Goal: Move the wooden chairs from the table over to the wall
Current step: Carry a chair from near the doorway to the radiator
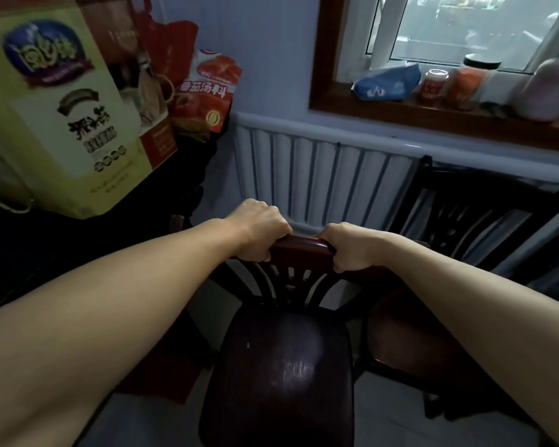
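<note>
Both the left hand [259, 232] and right hand [349, 248] are curled tight round the top rail of the wooden chair [281, 366], its back close to the radiator [320, 175], so pushing on carelessly could knock it.

Both forearms hide the near chair's [281, 366] side edges; its legs are cut off below. The second chair [465, 227] at right sits half-hidden in shadow.

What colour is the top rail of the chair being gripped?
Dark reddish-brown, glossy wood; the top rail shows best in the head view.
</note>
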The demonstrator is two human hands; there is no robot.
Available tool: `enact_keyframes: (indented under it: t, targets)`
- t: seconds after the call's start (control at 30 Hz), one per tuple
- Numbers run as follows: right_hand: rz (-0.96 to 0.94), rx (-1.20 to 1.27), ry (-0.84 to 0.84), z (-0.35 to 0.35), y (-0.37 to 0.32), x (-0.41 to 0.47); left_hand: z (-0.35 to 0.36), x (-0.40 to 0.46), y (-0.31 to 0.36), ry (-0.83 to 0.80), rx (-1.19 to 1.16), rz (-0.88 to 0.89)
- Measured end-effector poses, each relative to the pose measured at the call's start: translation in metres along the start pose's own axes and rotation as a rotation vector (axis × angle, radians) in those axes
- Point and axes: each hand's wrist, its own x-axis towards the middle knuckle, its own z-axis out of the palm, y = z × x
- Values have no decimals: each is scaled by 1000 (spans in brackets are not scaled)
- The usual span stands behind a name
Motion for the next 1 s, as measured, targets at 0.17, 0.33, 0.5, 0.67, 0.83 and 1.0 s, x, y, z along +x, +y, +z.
enact_keyframes:
  t: [0.17, 0.33, 0.5, 0.67, 0.83, 1.0]
  targets:
    - [71, -1, 8, -23, 40, 51, 7, 72, -32, -8, 18, 56]
    - [142, 36, -16, -46, 75, 107, 19, 144, -70, -45, -13, 132]
    - [176, 84, -22, -62, 106, 143, 28, 196, -91, -64, -40, 197]
    - [193, 89, -6, -81, 141, 174, 29, 249, -108, -65, -43, 240]
    - [213, 146, -36, -95, 177, 207, 38, 296, -120, -66, -26, 225]
    - [205, 189, -68, -115, 221, 254, 50, 355, -140, -79, -31, 186]
